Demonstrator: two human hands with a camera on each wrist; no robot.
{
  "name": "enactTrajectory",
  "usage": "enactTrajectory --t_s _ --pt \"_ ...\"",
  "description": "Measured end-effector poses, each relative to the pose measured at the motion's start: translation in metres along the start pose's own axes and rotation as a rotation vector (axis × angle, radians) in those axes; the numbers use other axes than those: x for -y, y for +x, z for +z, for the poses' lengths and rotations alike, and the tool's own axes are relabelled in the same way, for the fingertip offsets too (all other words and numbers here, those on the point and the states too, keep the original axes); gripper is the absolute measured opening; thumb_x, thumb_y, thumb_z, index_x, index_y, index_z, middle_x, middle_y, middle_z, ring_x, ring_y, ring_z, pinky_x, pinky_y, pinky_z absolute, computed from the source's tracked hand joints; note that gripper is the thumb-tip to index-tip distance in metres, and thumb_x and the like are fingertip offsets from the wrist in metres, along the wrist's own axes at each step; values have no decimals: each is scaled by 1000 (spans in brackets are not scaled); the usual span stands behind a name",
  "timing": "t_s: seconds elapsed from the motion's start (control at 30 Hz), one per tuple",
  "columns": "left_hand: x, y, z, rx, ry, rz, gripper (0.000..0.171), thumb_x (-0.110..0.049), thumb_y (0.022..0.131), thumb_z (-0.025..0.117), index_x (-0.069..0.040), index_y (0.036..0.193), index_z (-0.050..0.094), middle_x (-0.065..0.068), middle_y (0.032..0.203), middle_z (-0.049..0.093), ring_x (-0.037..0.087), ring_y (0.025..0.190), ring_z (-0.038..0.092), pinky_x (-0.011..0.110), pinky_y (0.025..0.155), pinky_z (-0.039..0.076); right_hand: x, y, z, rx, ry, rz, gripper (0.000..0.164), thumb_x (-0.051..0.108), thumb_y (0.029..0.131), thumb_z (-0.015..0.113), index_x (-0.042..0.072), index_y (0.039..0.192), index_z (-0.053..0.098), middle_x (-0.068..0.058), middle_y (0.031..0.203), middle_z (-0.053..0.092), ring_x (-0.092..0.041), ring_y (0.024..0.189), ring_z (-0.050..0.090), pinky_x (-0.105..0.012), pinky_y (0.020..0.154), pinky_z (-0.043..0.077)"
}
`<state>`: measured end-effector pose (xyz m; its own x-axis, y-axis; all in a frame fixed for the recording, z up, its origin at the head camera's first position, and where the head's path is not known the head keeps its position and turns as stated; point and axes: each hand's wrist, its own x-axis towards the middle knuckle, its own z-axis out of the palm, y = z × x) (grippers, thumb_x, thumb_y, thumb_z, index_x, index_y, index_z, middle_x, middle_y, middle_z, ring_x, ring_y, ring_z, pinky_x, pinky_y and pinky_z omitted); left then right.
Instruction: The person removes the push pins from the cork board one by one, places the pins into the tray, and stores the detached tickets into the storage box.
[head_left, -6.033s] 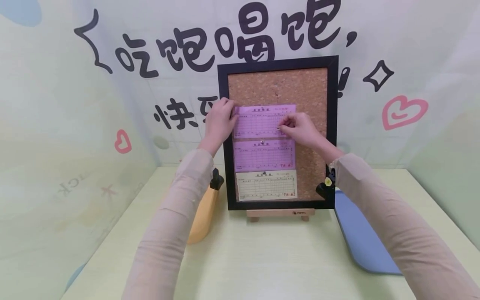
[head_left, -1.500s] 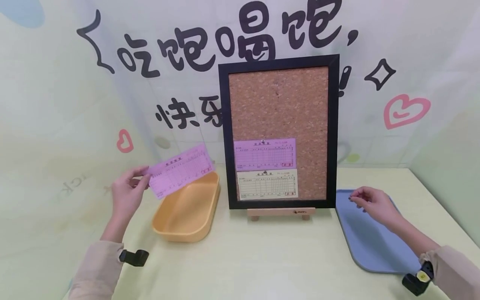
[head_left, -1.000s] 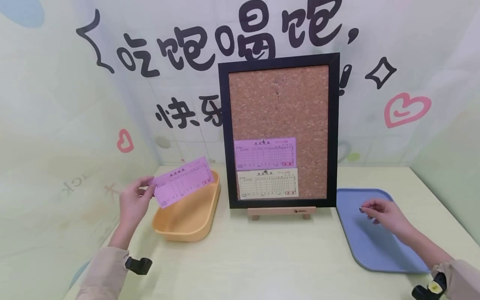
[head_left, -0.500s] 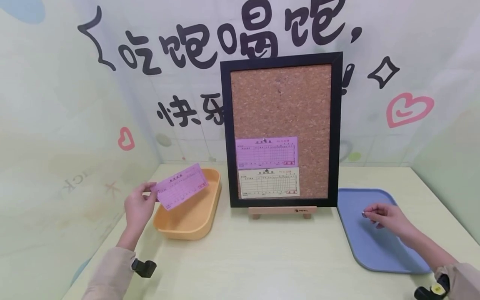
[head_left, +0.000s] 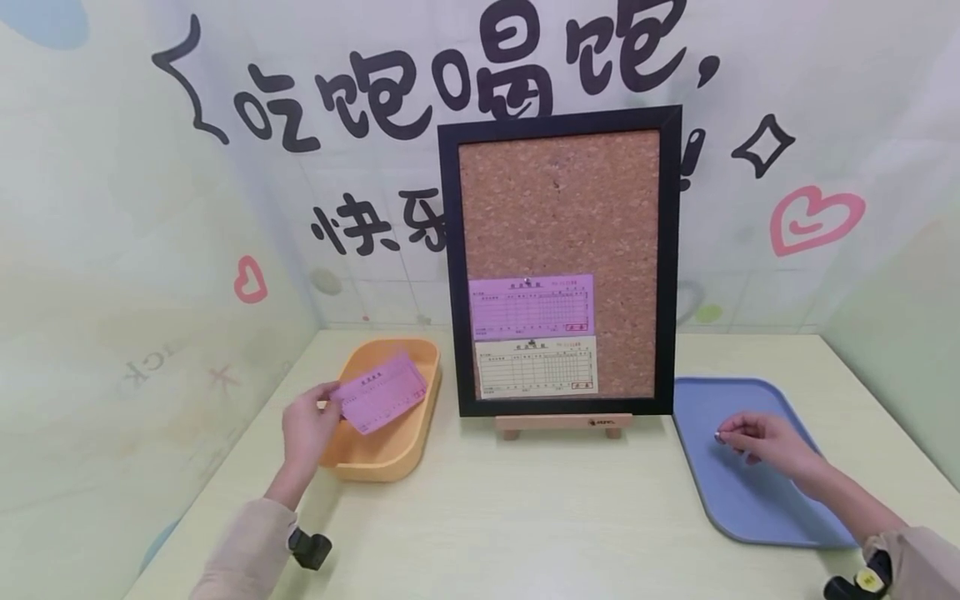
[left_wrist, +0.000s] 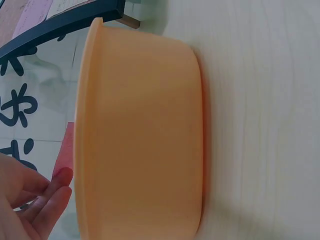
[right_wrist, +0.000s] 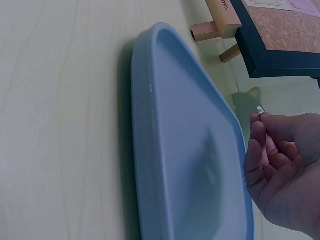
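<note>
My left hand [head_left: 309, 429] pinches the left edge of a purple receipt slip [head_left: 384, 393] with thumb and fingers. Printed side up, the slip tilts over the orange bin [head_left: 371, 473]; in the left wrist view only a strip of the slip [left_wrist: 64, 150] shows past the bin's rim. Over the blue tray [head_left: 742, 521], my right hand [head_left: 776, 446] holds a small silvery pushpin [right_wrist: 260, 110] between thumb and index finger. On the framed corkboard [head_left: 562, 208], another purple slip [head_left: 532, 308] is pinned above a cream slip [head_left: 536, 368].
A small wooden easel [head_left: 562, 422] supports the corkboard in the middle of the pale table [head_left: 555, 517]. Behind it hangs a printed backdrop [head_left: 360, 275] with dark lettering. Wrist cameras sit on both sleeves.
Six seconds ago both hands were at the top purple slip on the board. It is off the board now; the left hand has lowered it rightward over the bin. The right hand hovers at the tray.
</note>
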<state>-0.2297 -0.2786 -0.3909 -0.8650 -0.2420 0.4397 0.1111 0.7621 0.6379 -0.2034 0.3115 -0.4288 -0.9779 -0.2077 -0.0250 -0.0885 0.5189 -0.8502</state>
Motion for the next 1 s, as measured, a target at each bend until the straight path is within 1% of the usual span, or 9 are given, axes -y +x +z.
enactTrajectory --t_s 0.13,0.23,0.3,0.43,0.53,0.63,0.77,1.0 --pt "-1 -4 5 74 -32 -23 30 6 82 51 11 111 58 29 95 62 30 66 65 16 47 47 0 -1 -1 14 4 3 25 14 91 54 -10 98 55 -1 80 61 -8 68 53 -26 57 47" --pt "-3 -7 7 123 -47 -25 31 5 82 52 11 112 57 28 95 62 30 67 65 18 50 49 -1 -1 -2 17 14 22 26 16 90 54 -9 99 55 0 80 61 -8 69 53 -26 58 47" --pt "-4 -9 6 155 -59 -20 32 6 82 53 12 113 56 28 95 61 31 67 65 19 50 50 -2 -2 -2 23 9 17 26 16 90 54 -9 99 55 0 80 60 -8 69 53 -25 58 47" --pt "-4 -11 4 236 -67 -22 36 6 80 56 12 115 54 30 100 59 32 69 65 21 53 51 -6 -3 -1 18 12 14 26 15 90 55 -9 98 56 1 78 60 -8 68 52 -25 58 47" --pt "-3 -11 2 304 -63 -36 39 6 78 60 12 115 53 30 104 58 29 71 65 23 55 52 -8 -4 0 14 9 9 24 14 90 55 -9 97 56 2 77 61 -7 66 52 -25 57 47" --pt "0 -11 2 358 -61 -48 39 6 77 62 12 115 54 30 104 58 26 73 65 25 57 53 -11 -4 2 11 11 18 24 14 89 56 -9 97 56 3 76 61 -7 66 52 -25 57 47" --pt "4 -10 3 401 -52 -61 39 3 75 65 11 112 56 28 103 59 24 73 64 25 57 52 -13 -4 4 13 1 14 23 12 90 55 -9 96 56 3 73 59 -6 64 51 -24 55 45" --pt "9 -8 7 439 -18 -46 38 -2 72 71 10 107 61 24 97 63 25 73 64 29 60 53 -18 -5 7 29 -26 -7 20 8 89 54 -11 94 57 4 71 57 -5 61 49 -23 53 45"
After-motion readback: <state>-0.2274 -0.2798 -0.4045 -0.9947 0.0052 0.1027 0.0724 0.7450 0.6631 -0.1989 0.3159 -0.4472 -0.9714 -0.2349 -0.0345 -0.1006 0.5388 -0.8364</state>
